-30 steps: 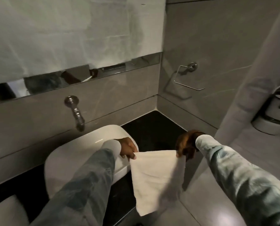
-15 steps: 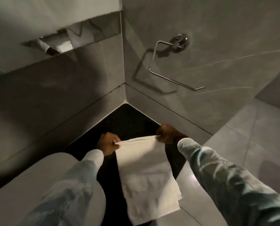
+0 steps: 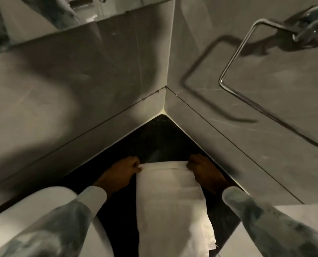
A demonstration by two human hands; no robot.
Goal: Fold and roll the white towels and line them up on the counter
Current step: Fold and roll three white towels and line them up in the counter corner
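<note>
A folded white towel (image 3: 171, 206) lies lengthwise on the black counter (image 3: 160, 141), its far edge near the corner of the two grey walls and its near end hanging past the counter's front. My left hand (image 3: 121, 173) pinches the towel's far left corner. My right hand (image 3: 204, 169) pinches the far right corner. Both hands rest low on the counter with the far edge stretched between them.
A white basin (image 3: 43, 206) fills the counter at the lower left, partly under my left sleeve. A metal towel ring (image 3: 247, 58) hangs on the right wall. A mirror strip (image 3: 43, 17) runs along the top left.
Both hands have carried the towel forward and down into the counter's corner; it now lies flat on the black surface instead of hanging. The view has swung right, away from the basin.
</note>
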